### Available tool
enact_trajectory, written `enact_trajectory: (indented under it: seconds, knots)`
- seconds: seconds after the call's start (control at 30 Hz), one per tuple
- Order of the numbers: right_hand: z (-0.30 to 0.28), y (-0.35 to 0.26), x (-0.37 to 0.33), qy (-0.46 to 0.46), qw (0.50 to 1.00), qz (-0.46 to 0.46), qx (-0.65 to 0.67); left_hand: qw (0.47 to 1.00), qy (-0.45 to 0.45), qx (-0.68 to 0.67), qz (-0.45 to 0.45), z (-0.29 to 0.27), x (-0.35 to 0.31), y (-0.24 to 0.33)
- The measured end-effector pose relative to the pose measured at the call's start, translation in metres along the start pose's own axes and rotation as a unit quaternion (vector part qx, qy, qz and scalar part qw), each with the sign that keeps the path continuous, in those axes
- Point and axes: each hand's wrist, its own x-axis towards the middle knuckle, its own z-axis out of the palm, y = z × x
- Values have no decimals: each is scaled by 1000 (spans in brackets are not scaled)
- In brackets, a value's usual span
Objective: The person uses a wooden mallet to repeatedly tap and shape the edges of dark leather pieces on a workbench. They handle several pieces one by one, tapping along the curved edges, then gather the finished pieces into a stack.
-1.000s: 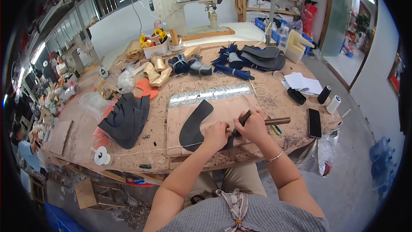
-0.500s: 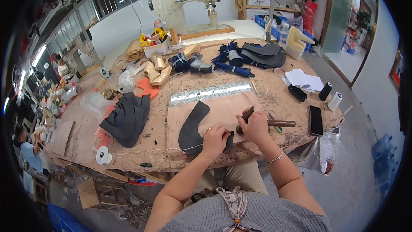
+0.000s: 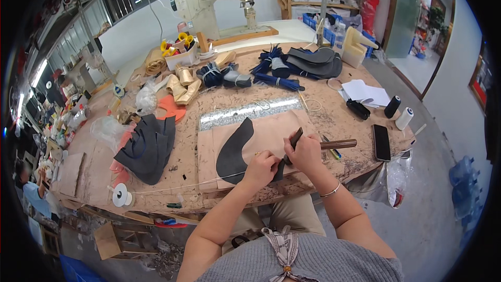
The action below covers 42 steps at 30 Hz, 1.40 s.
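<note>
A dark grey, hook-shaped flat piece lies on the pale board in front of me, its lower edge running beneath my left hand. My left hand is closed, pinching the edge of this piece; a thin white cord leads toward it from a white spool on the left. Close beside it, my right hand is wrapped round a hammer near its dark head. The hammer's brown wooden handle sticks out to the right. Its lower end is at the piece's edge, by my left fingertips.
Stacked dark grey pieces lie left. Behind are gold bundles, navy bundles and a sewing machine. A phone and thread cones stand right. A person in blue is far left.
The view has shifted slightly. My right hand has brought the hammer's head closer to my left fingertips, down at the piece's edge. The grey piece has slid slightly rightward on the board.
</note>
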Motion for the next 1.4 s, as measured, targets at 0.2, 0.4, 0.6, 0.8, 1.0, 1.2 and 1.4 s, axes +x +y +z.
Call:
enact_trajectory:
  seconds: [0.2, 0.4, 0.6, 0.8, 1.0, 1.2, 1.4]
  knots:
    - [2, 13, -3, 26, 999, 17, 15, 998, -28, 11, 54, -3, -3, -5]
    - [-5, 25, -2, -1, 997, 49, -58, 992, -28, 99, 73, -3, -5, 4]
    - [-4, 11, 1, 89, 994, 33, 57, 987, -20, 140, 78, 0, -4, 4]
    - [6, -5, -1, 124, 987, -38, 92, 995, -14, 89, 51, 1, -6, 3]
    - [16, 7, 3, 93, 990, -81, 76, 999, -22, -27, 21, 0, -4, -11]
    - [24, -2, -5, 119, 987, -76, 73, 998, -15, -52, 18, 1, -3, -7]
    - [24, 4, -3, 127, 983, -53, 119, 994, -52, -87, 39, -17, -6, -23]
